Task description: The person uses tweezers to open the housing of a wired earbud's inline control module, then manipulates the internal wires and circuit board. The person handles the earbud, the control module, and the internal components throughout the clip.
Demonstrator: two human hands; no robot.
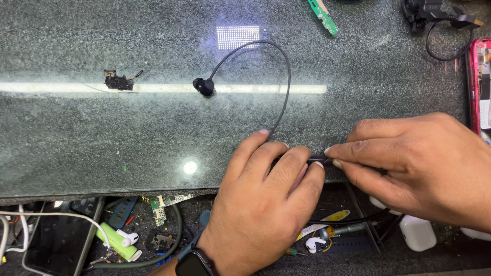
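While the black earbud (pixel 204 86) lies on the bench (pixel 76 133), its cable (pixel 284 82) arcs toward 2 hands: left hand (pixel 266 197) and right hand (pixel 414 166) pinch the small dark end piece (pixel 318 159) at the bench's front edge with closed fingers (pixel 286 162); work appears mid-way.

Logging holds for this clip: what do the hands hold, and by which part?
Both hands, left hand and right hand, pinch the black earphone cable at its near end; the earbud lies free on the table.

Earbud (pixel 204 86) lies on the countertop (pixel 76 133) — small part (pixel 118 81) left, circuit board (pixel 322 16) behind
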